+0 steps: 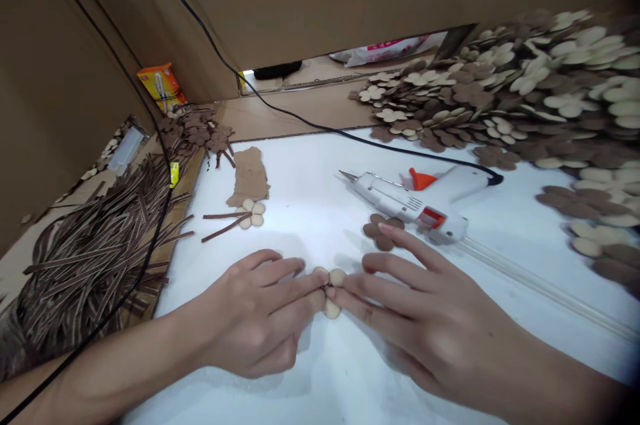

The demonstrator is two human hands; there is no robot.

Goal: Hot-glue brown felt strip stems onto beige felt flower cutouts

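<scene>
A cream flower cutout (pixel 332 308) lies on the white board, partly hidden under the fingers of both hands. My left hand (pixel 265 312) is closed, its fingertips pressing on the flower's left petals and centre. From the right, my right hand (pixel 425 312) grips the same flower with its fingertips. Its raised index finger reaches over a brown flower cutout (pixel 384 232). Farther left, another cream flower (pixel 257 214) has two brown strips (pixel 225 216) lying on its centre. Just beyond my right hand rests a white glue gun (pixel 415 202), its nozzle pointing left.
Brown and cream flowers (pixel 525 85) are heaped at the back right. Many brown strips (pixel 100 258) lie at left, with strip-bearing flowers (pixel 200 132) behind. A black cord (pixel 280 108) crosses the board (pixel 310 172). A cardboard scrap (pixel 251 174) and an orange packet (pixel 161 86) are nearby.
</scene>
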